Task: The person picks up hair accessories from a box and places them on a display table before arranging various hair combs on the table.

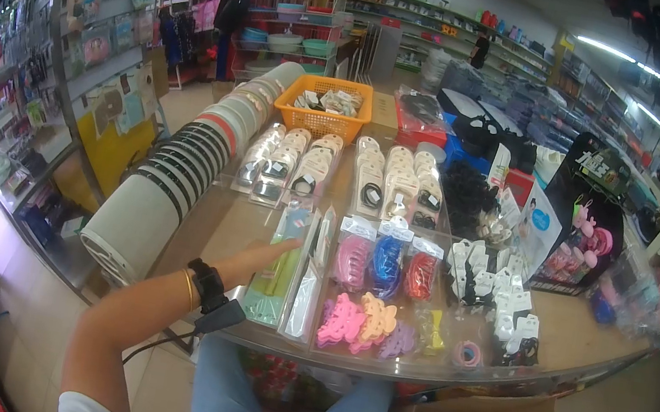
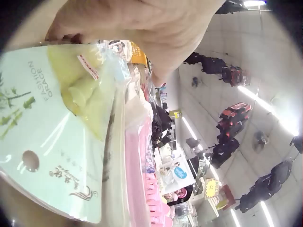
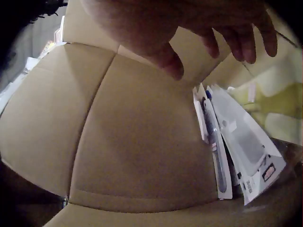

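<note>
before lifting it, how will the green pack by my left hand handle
The green pack looks card-backed, so probably fairly stiff. Its shiny clear wrap may be slippery. Being flat, it seems unlikely to roll.

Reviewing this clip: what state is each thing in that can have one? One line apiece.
Left hand: at the mint-green packet; grip unclear.
Right hand: fingers apart, holding nothing.
Mint-green packet: yellow-green item inside.
Carton: open.
Carton's packets: standing on edge, leaning.
Orange basket: upright, loaded with small packs.
Grey cylinder: on its side, ringed with bands.
Ceiling lights: lit.
</note>
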The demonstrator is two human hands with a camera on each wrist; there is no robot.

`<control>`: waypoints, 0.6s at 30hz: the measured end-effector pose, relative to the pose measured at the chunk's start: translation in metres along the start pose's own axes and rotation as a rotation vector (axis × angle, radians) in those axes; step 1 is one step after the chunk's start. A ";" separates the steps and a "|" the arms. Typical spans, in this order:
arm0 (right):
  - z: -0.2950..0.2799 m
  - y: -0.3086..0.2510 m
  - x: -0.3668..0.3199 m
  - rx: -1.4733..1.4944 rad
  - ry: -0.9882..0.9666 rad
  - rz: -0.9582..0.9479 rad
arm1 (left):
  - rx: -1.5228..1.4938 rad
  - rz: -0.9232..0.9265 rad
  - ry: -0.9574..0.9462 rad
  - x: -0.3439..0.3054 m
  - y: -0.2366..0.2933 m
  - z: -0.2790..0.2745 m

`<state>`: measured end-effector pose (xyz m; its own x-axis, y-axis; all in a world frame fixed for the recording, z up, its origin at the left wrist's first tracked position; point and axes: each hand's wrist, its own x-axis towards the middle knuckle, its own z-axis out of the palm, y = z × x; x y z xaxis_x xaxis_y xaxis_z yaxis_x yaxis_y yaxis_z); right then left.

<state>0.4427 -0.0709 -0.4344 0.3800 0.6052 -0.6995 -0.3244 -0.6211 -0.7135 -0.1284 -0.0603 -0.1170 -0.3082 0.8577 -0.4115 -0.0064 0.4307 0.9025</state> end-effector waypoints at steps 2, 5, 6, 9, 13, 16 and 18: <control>-0.007 0.007 0.010 -0.067 0.015 -0.019 | 0.028 0.041 0.016 -0.003 0.006 0.007; -0.012 0.013 0.014 -0.171 0.037 -0.044 | 0.187 0.092 0.071 0.004 0.011 0.010; -0.012 0.013 0.015 -0.174 0.036 -0.046 | 0.315 0.106 0.109 0.009 0.011 0.011; -0.007 0.016 0.021 -0.164 0.060 -0.082 | 0.516 0.126 0.193 0.026 0.000 0.013; -0.014 0.030 0.067 -0.295 0.073 -0.141 | 0.498 0.144 0.236 0.019 0.000 0.017; -0.011 0.026 0.062 -0.452 0.123 -0.150 | 0.444 -0.015 0.251 0.013 0.002 0.018; -0.011 0.026 0.058 -0.528 0.100 -0.195 | 0.320 0.093 0.282 0.012 -0.001 0.020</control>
<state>0.4655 -0.0573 -0.4929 0.4779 0.6996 -0.5311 0.2276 -0.6827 -0.6944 -0.1134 -0.0447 -0.1252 -0.5416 0.8058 -0.2395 0.3153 0.4589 0.8307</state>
